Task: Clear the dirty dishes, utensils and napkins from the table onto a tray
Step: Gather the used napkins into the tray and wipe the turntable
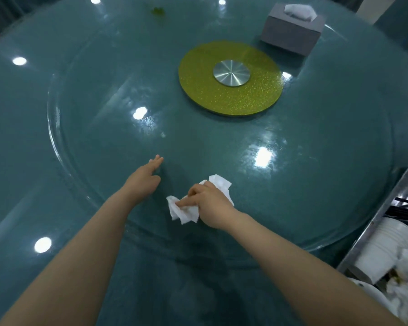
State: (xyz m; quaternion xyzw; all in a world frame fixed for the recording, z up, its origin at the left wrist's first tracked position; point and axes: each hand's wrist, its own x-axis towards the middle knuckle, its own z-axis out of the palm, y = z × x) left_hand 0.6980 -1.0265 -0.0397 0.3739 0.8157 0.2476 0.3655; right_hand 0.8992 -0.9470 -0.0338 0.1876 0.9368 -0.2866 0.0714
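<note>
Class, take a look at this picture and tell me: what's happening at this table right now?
A person is clearing a round teal table. The right hand grips a crumpled white napkin on the glass turntable, while the left hand rests open beside it. A tissue box sits at the far side. Stacked white cups and other used items already sit in a tray at the right edge.
</note>
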